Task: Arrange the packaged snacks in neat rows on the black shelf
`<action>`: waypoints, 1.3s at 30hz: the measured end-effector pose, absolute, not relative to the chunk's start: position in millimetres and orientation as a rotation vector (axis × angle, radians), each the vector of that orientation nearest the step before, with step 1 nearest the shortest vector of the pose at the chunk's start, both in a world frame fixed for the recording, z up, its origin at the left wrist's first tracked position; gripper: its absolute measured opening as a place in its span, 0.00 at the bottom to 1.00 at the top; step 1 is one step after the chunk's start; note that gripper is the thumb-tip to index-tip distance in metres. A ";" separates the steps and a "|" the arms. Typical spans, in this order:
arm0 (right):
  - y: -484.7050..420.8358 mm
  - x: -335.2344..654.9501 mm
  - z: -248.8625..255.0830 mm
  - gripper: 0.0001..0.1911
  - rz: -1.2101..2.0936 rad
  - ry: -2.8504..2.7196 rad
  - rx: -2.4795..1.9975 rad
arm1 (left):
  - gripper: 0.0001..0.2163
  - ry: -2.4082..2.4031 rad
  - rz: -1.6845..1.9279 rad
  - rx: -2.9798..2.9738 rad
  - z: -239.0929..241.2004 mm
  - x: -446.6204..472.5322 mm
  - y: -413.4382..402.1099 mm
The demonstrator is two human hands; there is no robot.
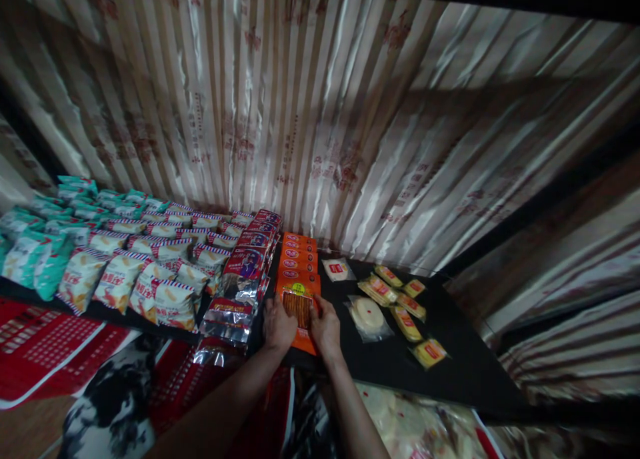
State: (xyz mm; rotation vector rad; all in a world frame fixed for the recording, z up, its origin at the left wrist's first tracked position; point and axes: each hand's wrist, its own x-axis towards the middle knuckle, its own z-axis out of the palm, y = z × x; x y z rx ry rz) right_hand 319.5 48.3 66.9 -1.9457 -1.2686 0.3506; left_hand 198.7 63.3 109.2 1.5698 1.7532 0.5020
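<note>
An orange snack packet (299, 307) with a clear window showing brown sticks lies at the front of a column of overlapping orange packets (299, 253) on a black shelf. On its left edge rests my left hand (279, 323), fingers curled against the packet. My right hand (325, 320) grips the opposite edge, its thumb along the side. Close to my left hand runs a column of overlapping dark red and silver packets (245, 265). To the right of my right hand is a clear bag with round white wafers (367, 314).
White chip bags (120, 279) and teal bags (53, 259) fill the left of the black shelf (465, 365). Small yellow packets (407, 322) and a white packet (338, 269) lie to the right. Red baskets (50, 345) stand below. A striped curtain (300, 112) hangs behind.
</note>
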 end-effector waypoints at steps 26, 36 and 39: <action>46.9 308.3 64.3 0.24 0.154 -1.455 -2.250 | 0.26 1.886 0.461 1.678 98.1 209.6 54.8; 42.1 307.3 62.5 0.25 0.052 -1.434 -2.126 | 0.26 1.738 0.731 1.786 89.3 206.6 27.5; 30.3 302.1 67.4 0.24 -0.007 -1.417 -1.952 | 0.24 1.474 0.951 1.835 84.9 195.9 2.4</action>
